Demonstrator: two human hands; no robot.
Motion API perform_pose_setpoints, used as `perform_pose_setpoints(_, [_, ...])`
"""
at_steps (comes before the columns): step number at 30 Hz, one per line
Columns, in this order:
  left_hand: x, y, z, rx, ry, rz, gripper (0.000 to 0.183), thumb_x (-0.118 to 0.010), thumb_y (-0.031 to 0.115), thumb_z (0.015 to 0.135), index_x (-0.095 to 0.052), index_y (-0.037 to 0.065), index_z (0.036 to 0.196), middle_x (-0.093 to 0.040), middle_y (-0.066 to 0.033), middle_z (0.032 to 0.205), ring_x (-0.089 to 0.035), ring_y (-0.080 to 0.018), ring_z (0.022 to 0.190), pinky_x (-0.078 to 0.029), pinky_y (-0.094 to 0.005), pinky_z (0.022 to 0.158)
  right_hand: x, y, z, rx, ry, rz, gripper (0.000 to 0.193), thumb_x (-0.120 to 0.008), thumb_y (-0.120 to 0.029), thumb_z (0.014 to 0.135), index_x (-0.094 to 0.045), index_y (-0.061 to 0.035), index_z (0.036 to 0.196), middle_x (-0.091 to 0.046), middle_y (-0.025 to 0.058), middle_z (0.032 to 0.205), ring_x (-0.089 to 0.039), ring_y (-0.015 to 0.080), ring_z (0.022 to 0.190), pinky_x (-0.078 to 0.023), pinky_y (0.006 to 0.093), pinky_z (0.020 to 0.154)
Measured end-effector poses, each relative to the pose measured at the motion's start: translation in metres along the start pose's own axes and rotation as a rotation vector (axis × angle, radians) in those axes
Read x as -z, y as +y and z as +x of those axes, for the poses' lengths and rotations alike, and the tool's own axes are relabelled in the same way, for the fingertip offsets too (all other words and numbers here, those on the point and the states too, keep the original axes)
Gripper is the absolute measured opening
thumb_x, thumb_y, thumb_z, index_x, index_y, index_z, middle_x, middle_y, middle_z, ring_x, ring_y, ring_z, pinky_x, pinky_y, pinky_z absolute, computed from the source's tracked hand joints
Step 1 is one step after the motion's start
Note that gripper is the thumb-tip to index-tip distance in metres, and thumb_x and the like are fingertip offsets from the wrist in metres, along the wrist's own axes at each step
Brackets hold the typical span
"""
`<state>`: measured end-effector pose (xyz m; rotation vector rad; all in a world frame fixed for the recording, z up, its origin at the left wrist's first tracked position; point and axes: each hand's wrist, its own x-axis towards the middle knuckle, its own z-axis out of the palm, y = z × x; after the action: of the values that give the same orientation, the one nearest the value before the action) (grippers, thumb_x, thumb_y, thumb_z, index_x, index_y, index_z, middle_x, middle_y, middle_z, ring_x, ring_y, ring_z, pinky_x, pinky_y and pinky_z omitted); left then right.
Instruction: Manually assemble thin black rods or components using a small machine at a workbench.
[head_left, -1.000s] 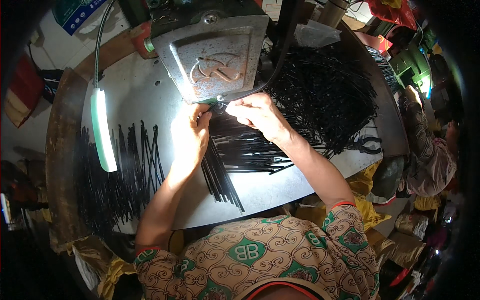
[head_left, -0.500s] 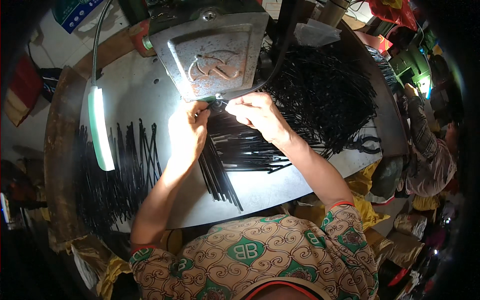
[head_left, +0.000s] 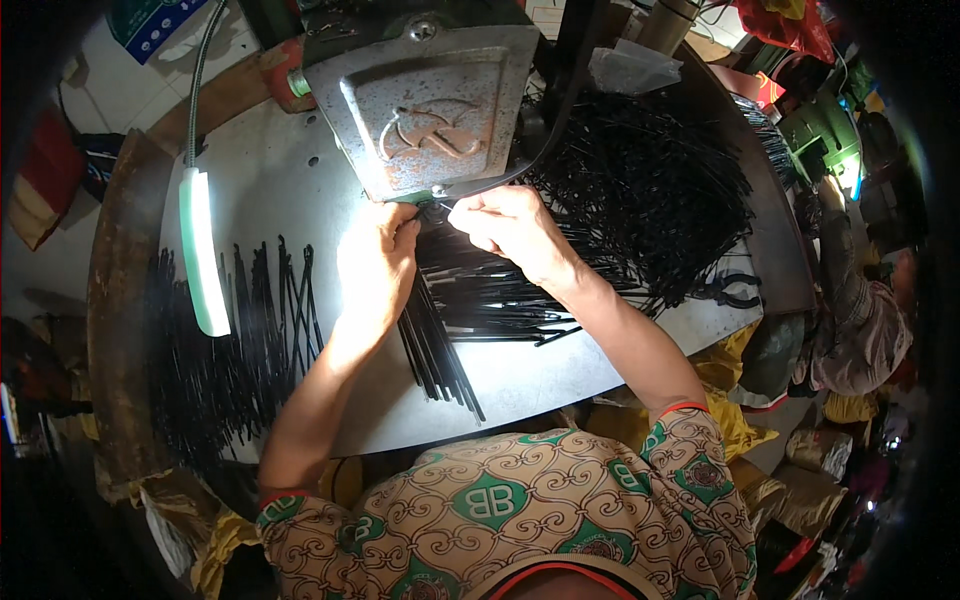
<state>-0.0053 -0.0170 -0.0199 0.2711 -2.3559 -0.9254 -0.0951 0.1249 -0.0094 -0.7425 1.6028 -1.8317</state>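
Both my hands meet under the lower edge of a worn grey machine head (head_left: pixel 425 120) with a raised umbrella shape on its cover. My left hand (head_left: pixel 378 255) is closed in a pinch just left of the working point; bright light washes out its back. From the right, my right hand (head_left: pixel 510 225) pinches close to the same spot. What the fingers hold is too small and hidden to name. A bundle of thin black rods (head_left: pixel 440 350) lies on the table below my hands, with more black rods (head_left: pixel 510 300) stacked crosswise beside it.
A large tangled heap of black rods (head_left: pixel 650 200) fills the right of the metal table (head_left: pixel 520 385). Black-handled pliers (head_left: pixel 735 290) lie near its right edge. At left are rows of rods (head_left: pixel 220 360) and a lit lamp (head_left: pixel 203 250). Another person (head_left: pixel 860 320) sits at far right.
My right fingertips have shifted slightly left, toward the working point under the machine head. My left hand stays in nearly the same place. The other person's arm has moved a little.
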Motion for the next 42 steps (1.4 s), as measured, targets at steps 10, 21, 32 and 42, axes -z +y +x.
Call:
perform_pose_setpoints(10, [-0.002,0.0,-0.001,-0.049,-0.002,0.069,0.01,-0.057,0.005,0.071,-0.057,0.003,0.081,-0.055,-0.0122,0.075,-0.055,-0.0271,0.069,-0.043,-0.0316,0.063,-0.002,0.003,-0.001,-0.001,0.015,-0.024,0.012,-0.055,-0.01,0.078,-0.059,0.0014,0.076,-0.045,-0.0034,0.057,-0.038,0.0029,0.05,-0.028,0.0166,0.043])
perform_pose_setpoints(21, [-0.002,0.027,-0.027,0.143,-0.166,-0.167,0.012,-0.056,0.011,0.076,-0.059,0.002,0.083,-0.055,-0.0118,0.072,-0.054,-0.0264,0.063,-0.043,-0.0326,0.061,-0.004,-0.003,0.002,-0.145,-0.035,-0.093,0.018,-0.053,-0.015,0.08,-0.059,-0.0007,0.072,-0.047,-0.0014,0.054,-0.04,0.0044,0.048,-0.029,0.0183,0.042])
perform_pose_setpoints(32, [0.035,-0.024,-0.024,0.283,-0.27,0.435,0.018,-0.057,0.016,0.073,-0.056,-0.001,0.073,-0.058,-0.0187,0.078,-0.057,-0.0345,0.07,-0.044,-0.0394,0.063,0.0,-0.008,0.005,-0.11,-0.115,-0.127,0.018,-0.052,-0.011,0.079,-0.059,0.0032,0.069,-0.047,0.0004,0.054,-0.04,0.006,0.05,-0.031,0.0198,0.047])
perform_pose_setpoints(42, [0.033,-0.018,-0.024,0.304,-0.332,0.427,0.022,-0.056,0.02,0.074,-0.058,-0.002,0.076,-0.059,-0.0194,0.076,-0.058,-0.0353,0.071,-0.045,-0.04,0.064,0.008,-0.003,-0.005,-0.062,-0.107,-0.195,0.017,-0.054,-0.012,0.077,-0.059,0.0037,0.072,-0.047,0.0002,0.054,-0.04,0.0056,0.05,-0.03,0.0196,0.046])
